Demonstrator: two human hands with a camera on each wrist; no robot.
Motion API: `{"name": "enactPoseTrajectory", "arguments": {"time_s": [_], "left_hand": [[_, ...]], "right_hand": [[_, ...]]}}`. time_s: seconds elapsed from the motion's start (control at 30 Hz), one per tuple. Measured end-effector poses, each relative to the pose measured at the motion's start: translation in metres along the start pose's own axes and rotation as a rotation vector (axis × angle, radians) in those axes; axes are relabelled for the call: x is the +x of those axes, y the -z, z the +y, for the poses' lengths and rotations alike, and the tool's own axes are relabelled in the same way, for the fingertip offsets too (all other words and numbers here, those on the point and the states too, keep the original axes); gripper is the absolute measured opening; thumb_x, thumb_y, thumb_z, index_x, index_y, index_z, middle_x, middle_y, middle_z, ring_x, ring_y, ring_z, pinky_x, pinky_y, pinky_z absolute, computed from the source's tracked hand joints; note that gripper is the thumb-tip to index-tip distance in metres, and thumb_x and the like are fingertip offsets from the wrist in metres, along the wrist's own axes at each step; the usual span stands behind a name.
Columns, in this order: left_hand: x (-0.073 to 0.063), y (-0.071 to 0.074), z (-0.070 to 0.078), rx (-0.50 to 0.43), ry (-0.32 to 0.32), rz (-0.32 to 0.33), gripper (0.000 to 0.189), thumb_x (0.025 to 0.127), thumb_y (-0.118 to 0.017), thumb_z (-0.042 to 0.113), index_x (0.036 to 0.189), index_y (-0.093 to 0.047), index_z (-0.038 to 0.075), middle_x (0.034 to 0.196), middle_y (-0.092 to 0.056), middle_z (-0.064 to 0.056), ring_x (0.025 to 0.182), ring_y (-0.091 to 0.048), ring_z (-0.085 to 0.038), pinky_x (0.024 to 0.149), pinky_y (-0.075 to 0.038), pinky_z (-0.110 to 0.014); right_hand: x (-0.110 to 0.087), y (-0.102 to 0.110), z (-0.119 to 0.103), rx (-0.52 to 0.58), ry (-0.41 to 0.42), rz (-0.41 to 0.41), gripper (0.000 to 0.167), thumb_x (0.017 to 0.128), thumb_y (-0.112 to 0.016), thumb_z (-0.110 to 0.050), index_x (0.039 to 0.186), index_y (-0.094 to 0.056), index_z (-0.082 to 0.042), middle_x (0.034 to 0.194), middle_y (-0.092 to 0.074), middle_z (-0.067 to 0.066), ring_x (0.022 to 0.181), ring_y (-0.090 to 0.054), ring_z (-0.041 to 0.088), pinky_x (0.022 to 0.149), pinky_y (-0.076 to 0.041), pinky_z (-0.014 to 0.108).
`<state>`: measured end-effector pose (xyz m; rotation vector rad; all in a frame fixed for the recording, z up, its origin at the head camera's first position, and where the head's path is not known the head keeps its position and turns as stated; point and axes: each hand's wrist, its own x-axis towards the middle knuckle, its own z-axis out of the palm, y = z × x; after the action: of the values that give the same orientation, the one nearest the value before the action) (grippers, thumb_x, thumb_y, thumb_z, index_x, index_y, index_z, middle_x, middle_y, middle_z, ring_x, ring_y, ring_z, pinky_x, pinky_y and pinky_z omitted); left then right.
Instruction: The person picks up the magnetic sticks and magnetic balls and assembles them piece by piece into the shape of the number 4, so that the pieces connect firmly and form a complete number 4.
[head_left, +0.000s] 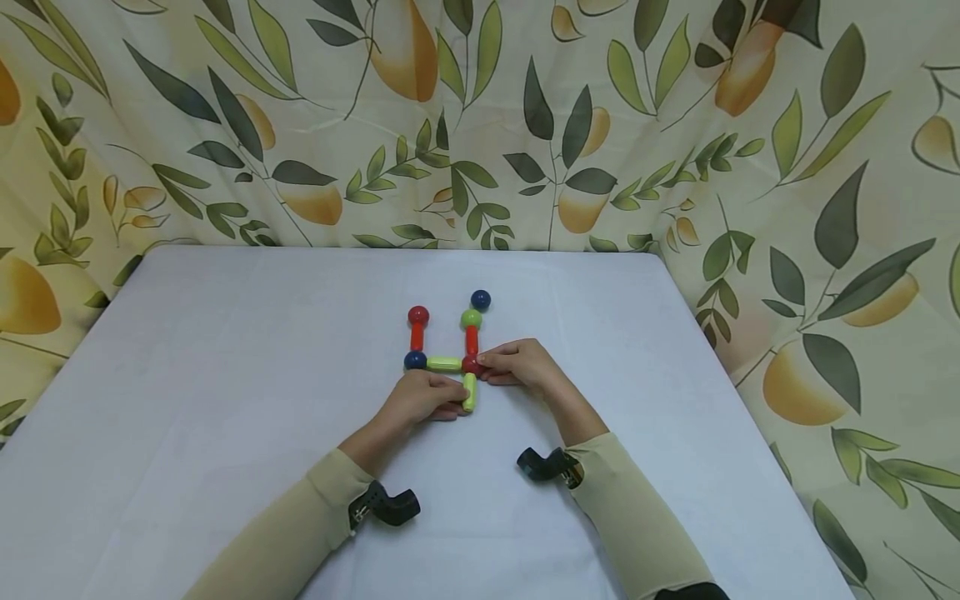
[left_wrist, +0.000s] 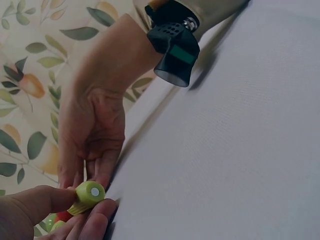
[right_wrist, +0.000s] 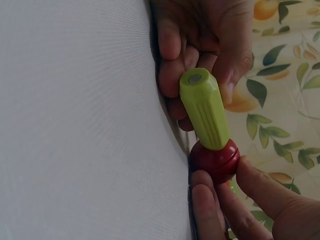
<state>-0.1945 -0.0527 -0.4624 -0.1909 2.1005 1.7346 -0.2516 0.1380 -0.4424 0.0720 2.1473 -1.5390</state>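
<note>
On the white table lies a joined figure of balls and rods. My left hand pinches a yellow-green rod between thumb and fingers; in the right wrist view this rod meets a red ball. That ball is held by the thumb and fingers of my right hand. Leftward from it, another yellow-green rod runs to a blue ball. Above stand two red rods, the left one topped by a red ball, the right one by a green ball.
A second blue ball sits against the green ball at the figure's far end. The white table is bordered at the back and right by a leaf-and-fruit patterned cloth. Dark wrist cameras are worn at both sleeves.
</note>
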Motion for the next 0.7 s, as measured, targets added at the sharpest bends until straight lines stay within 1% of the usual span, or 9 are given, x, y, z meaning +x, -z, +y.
{"name": "enactPoseTrajectory", "arguments": {"time_s": [0.13, 0.3, 0.47, 0.7], "left_hand": [[0.0002, -0.0021, -0.0003, 0.015, -0.019, 0.005, 0.022, 0.088, -0.074, 0.018, 0.101, -0.076, 0.0, 0.083, -0.076, -0.011, 0.075, -0.074, -0.019, 0.068, -0.059, -0.027], [0.0012, -0.0033, -0.0019, 0.052, -0.032, 0.015, 0.022, 0.088, -0.074, 0.02, 0.1, -0.077, 0.002, 0.081, -0.076, -0.009, 0.072, -0.073, -0.016, 0.067, -0.058, -0.026], [0.0007, -0.0044, -0.0021, 0.1, -0.048, 0.027, 0.023, 0.087, -0.076, 0.023, 0.098, -0.077, 0.003, 0.078, -0.075, -0.007, 0.069, -0.072, -0.013, 0.066, -0.058, -0.024], [-0.0007, -0.0049, -0.0019, 0.135, -0.065, 0.04, 0.023, 0.085, -0.078, 0.025, 0.092, -0.078, 0.004, 0.072, -0.074, -0.006, 0.065, -0.071, -0.012, 0.063, -0.057, -0.023]], "right_hand": [[0.0004, 0.0004, 0.0002, 0.004, -0.003, -0.006, 0.029, 0.091, -0.071, -0.016, 0.112, -0.071, 0.005, 0.088, -0.075, 0.01, 0.074, -0.07, 0.011, 0.073, -0.058, 0.026], [0.0009, 0.0007, 0.0005, 0.014, 0.001, -0.013, 0.029, 0.091, -0.07, -0.014, 0.113, -0.071, 0.005, 0.088, -0.075, 0.01, 0.074, -0.07, 0.01, 0.073, -0.058, 0.026], [0.0018, 0.0011, 0.0006, 0.021, -0.005, -0.006, 0.029, 0.091, -0.071, -0.014, 0.112, -0.071, 0.005, 0.088, -0.075, 0.01, 0.073, -0.07, 0.011, 0.073, -0.058, 0.025], [0.0023, 0.001, 0.0007, 0.004, -0.014, 0.003, 0.03, 0.091, -0.071, -0.016, 0.112, -0.071, 0.004, 0.09, -0.075, 0.012, 0.075, -0.071, 0.012, 0.073, -0.058, 0.026]]}}
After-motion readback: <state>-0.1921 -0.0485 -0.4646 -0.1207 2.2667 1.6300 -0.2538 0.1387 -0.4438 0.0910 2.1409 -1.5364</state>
